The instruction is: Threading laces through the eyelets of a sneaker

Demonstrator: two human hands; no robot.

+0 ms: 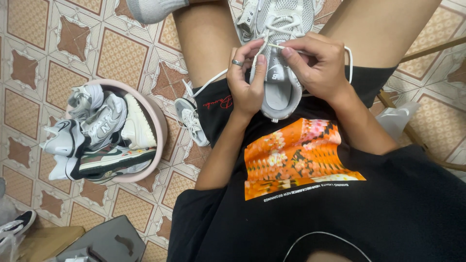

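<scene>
both hands, left point(246, 82) and right point(318, 65), pinch the white lace point(272, 46) over the grey sneaker point(281, 92).

The patterned tile floor point(116, 58) carries a pink basin point(160, 131) of sneakers and a lone grey sneaker point(191, 121).

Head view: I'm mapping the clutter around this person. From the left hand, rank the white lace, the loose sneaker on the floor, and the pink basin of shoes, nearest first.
1. White lace: pinched in the left hand, over the grey sneaker on the lap.
2. Loose sneaker: on the tiled floor, beside the thigh.
3. Pink basin: farther out on the floor, piled with shoes.
</scene>
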